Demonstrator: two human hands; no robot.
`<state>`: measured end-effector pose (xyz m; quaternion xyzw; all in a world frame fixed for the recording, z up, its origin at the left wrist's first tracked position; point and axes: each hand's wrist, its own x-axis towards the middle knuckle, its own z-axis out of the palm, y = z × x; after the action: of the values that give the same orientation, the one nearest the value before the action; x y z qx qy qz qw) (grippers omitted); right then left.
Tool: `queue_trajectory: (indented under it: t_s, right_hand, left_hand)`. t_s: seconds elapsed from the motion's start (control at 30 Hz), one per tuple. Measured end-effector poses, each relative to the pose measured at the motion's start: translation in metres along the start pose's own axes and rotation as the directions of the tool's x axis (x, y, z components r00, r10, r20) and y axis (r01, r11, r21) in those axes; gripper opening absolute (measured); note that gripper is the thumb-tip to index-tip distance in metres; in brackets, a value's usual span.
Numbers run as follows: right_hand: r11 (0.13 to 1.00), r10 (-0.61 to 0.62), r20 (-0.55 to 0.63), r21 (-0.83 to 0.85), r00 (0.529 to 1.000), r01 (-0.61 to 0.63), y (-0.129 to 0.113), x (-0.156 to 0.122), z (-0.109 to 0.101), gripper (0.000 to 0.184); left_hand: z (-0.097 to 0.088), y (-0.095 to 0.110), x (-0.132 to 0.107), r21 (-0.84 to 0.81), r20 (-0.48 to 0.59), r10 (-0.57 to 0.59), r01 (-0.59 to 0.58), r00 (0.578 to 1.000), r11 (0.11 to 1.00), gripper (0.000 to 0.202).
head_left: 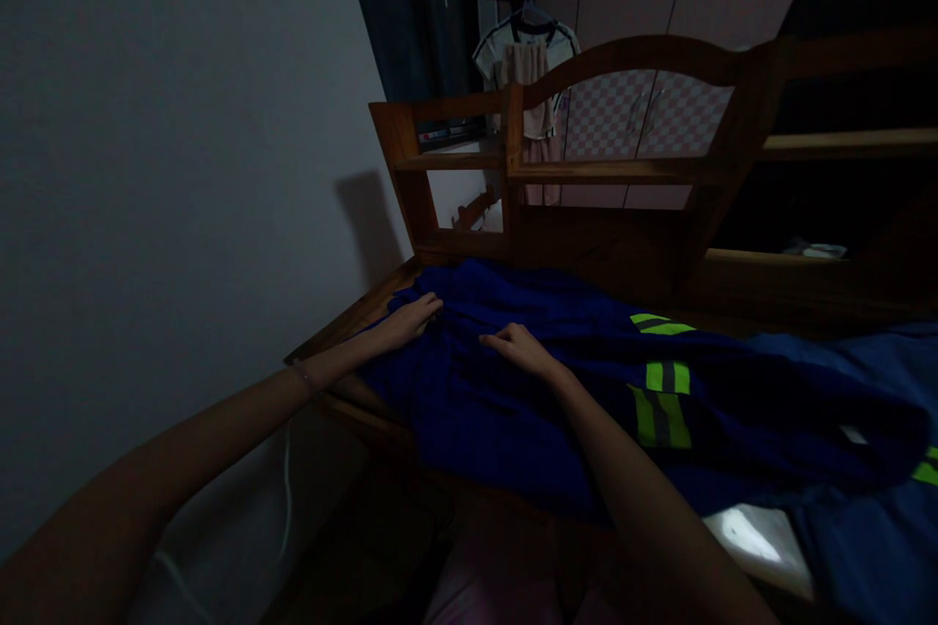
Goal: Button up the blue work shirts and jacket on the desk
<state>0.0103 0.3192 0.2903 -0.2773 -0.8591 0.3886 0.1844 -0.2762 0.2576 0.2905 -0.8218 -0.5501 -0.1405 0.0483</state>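
A dark blue work garment [484,410] with yellow-green and grey reflective strips lies spread on a wooden surface. My left hand [416,317] is at its left end, fingers closed on the cloth. To the right of it, my right hand [519,348] rests over the middle of the blue cloth, its fingers bent and pinched together on the fabric. Small folds run through the cloth between my hands. The fingertips of both hands are partly hidden in the dim light.
Behind the garment stands a wooden shelf frame [608,172]. A pale wall [183,117] closes off the left side. Lighter blue cloth [865,547] and a shiny pale item [758,537] lie at the right. Clothes [528,68] hang on a stand behind the shelf.
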Motion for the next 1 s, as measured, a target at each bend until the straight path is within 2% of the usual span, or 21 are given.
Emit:
queue_trajectory:
  t_s: [0.1,0.27,0.43,0.6,0.83,1.0]
  right_hand:
    - [1.000,0.017,0.005,0.002,1.000,-0.017,-0.001,-0.001,0.000,0.055]
    - [1.000,-0.004,-0.005,-0.008,1.000,0.004,-0.001,0.000,0.000,0.054]
    - [1.000,0.005,0.006,-0.005,1.000,-0.005,-0.001,-0.001,-0.001,0.054]
    - [1.000,0.011,0.011,-0.001,1.000,-0.011,-0.001,-0.001,-0.001,0.053]
    - [1.000,-0.001,0.002,0.005,1.000,0.001,-0.002,0.000,-0.001,0.053]
    - [1.000,0.008,0.010,0.022,1.000,-0.008,-0.003,-0.001,-0.001,0.053]
  left_hand:
    - [0.004,0.005,0.000,0.015,-0.034,-0.034,0.035,0.999,0.999,0.036]
    - [0.008,0.002,0.006,-0.045,-0.022,-0.053,0.052,0.998,0.998,0.015]
    - [0.000,-0.010,0.015,-0.085,0.065,-0.004,0.010,0.998,0.996,0.007]
    - [-0.002,-0.016,0.019,-0.098,0.113,0.036,-0.025,0.993,0.995,0.012]
    - [-0.001,-0.004,0.010,-0.043,0.054,0.045,-0.043,0.997,0.998,0.026]
    - [-0.004,0.005,0.009,0.078,-0.007,0.052,-0.051,0.999,0.996,0.033]
